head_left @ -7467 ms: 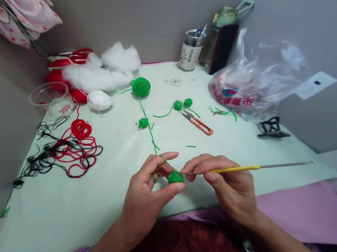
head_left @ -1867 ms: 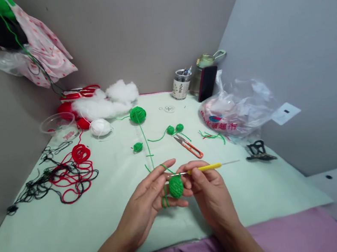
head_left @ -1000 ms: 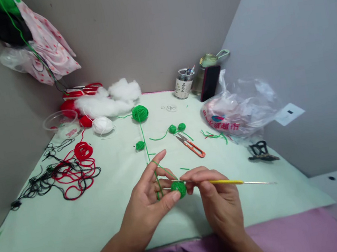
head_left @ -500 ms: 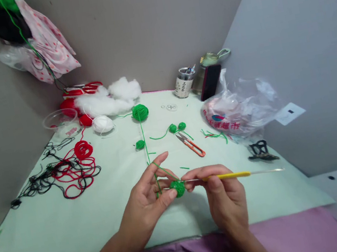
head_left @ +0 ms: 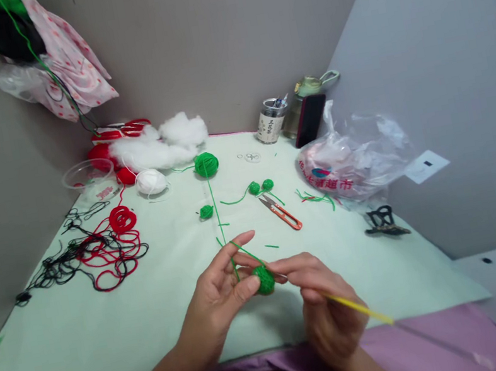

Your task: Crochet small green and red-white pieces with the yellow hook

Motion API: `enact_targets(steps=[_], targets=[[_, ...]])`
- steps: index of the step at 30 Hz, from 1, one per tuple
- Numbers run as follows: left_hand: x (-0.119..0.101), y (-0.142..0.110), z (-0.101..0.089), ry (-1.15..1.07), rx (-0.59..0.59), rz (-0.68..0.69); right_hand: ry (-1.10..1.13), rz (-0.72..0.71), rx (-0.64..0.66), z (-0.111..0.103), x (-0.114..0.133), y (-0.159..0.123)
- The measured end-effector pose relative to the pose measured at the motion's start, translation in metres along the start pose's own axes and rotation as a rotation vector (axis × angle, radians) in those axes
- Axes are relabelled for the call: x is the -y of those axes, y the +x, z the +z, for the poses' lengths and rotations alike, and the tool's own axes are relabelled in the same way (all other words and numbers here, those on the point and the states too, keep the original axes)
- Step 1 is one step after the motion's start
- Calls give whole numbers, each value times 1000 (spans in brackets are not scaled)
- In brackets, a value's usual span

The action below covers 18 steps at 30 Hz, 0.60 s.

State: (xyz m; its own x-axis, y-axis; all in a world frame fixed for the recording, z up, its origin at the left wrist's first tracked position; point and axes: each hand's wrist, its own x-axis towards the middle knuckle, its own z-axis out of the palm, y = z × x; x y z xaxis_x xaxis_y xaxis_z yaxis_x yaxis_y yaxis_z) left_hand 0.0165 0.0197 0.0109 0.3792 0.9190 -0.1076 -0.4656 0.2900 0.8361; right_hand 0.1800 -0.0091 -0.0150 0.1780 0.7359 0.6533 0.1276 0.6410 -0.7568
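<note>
Between thumb and fingers, my left hand (head_left: 221,292) grips a small round green crochet piece (head_left: 264,280). Green yarn (head_left: 216,207) runs from a green yarn ball (head_left: 206,164) down over that hand's raised index finger to the piece. My right hand (head_left: 328,299) is closed around a crochet hook (head_left: 358,308) with a yellow handle; its near end slants down to the right, and its working tip is at the piece, partly hidden by my fingers. Past my hands lie orange thread snips (head_left: 284,212) and two small green crocheted balls (head_left: 261,187).
Tangled black and red cord (head_left: 102,256) lies at left. White stuffing (head_left: 164,144) and a white yarn ball (head_left: 151,182) sit behind it. On the right are a plastic bag (head_left: 349,161), a phone (head_left: 311,120), a pen tin (head_left: 270,121) and a black hair claw (head_left: 385,222).
The hook has swung from nearly level to a steep slant, its rear end dropping toward me. My right hand has turned and lowered. The left hand and crochet piece have shifted slightly right.
</note>
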Motion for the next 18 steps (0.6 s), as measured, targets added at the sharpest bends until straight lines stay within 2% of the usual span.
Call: enact_targets(steps=[3, 6, 11, 15, 18], targets=[[3, 0, 1, -34, -28, -49, -132, -99, 14, -3, -7, -13], [3, -1, 4, -84, -39, -110, -237, -137, 40, -9, -12, -21], [1, -3, 5, -108, -34, -144, -235, -176, 109, -14, -5, -11], [1, -1, -1, 22, -87, -64, -203, -99, 218, -17, 5, 3], [-1, 2, -5, 111, -103, -30, -173, -6, 249, -17, 7, 5]])
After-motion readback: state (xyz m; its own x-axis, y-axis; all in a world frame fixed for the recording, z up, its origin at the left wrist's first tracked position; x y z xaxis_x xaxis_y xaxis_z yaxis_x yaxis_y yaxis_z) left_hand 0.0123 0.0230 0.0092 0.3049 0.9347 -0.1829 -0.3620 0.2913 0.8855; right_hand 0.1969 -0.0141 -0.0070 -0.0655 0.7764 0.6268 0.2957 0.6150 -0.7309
